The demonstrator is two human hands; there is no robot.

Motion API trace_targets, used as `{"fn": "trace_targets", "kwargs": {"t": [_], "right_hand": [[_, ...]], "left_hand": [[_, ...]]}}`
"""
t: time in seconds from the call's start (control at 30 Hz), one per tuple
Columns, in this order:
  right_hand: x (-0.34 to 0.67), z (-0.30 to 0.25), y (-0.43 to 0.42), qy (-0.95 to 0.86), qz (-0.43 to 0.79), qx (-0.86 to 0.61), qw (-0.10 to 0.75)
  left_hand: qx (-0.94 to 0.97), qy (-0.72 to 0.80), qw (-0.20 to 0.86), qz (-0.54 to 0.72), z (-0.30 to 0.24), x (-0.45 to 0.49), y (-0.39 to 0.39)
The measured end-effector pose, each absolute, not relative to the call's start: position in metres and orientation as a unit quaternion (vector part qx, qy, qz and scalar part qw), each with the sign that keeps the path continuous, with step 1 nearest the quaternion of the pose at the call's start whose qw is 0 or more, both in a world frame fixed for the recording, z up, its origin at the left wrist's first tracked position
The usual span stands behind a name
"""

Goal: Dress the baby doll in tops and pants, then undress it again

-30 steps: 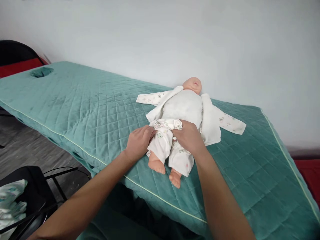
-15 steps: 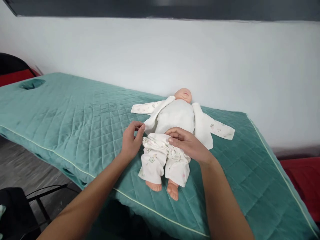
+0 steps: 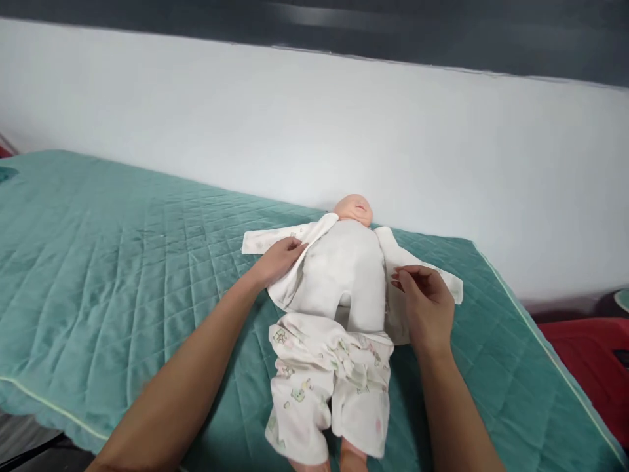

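A baby doll point(image 3: 339, 262) lies on its back, with a bare head, a soft white torso and its feet towards me. Its white jacket point(image 3: 396, 321) is spread wide, the printed sleeves stretched out to both sides. Patterned trousers point(image 3: 302, 387) sit low on the legs, leaving the white upper thighs uncovered. At the jacket's left front panel, my left hand point(image 3: 281, 261) is closed on the cloth edge. My right hand point(image 3: 426, 305) is closed in a pinch over the right panel; whether any cloth is between its fingertips I cannot tell.
A green quilted cover point(image 3: 147, 275) with pale piping lies over the bed beneath the doll. Behind it stands a white wall point(image 3: 221, 111) with a dark panel point(image 3: 393, 33) above. Red seating point(image 3: 584, 360) is beside the bed's right edge.
Both hands have moved up from the trousers' waistband, the left to the jacket's left front and the right across to its right panel. The trousers are lower, and the view has come closer.
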State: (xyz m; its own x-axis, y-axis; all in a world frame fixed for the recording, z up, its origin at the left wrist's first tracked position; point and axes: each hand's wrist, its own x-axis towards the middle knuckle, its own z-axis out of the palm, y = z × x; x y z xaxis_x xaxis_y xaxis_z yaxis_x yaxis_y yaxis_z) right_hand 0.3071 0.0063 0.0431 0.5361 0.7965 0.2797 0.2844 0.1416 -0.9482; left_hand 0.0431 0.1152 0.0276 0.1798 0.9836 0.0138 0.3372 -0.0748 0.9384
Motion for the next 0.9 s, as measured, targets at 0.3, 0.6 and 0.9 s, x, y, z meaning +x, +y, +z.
{"fn": "trace_targets", "kwargs": {"t": [0.3,0.6,0.9], "right_hand": [[0.288,0.044,-0.002,-0.530,0.172,-0.609,0.565],[0.285,0.036,0.001,-0.541,0.166,-0.590,0.576],[0.282,0.041,-0.009,-0.621,0.136,-0.554,0.537]], "left_hand": [[0.432,0.461,0.616,0.471,0.042,-0.006,0.113],[0.549,0.683,0.363,0.319,0.048,-0.024,0.106],[0.650,0.659,0.172,0.337,0.047,0.008,0.093]]}}
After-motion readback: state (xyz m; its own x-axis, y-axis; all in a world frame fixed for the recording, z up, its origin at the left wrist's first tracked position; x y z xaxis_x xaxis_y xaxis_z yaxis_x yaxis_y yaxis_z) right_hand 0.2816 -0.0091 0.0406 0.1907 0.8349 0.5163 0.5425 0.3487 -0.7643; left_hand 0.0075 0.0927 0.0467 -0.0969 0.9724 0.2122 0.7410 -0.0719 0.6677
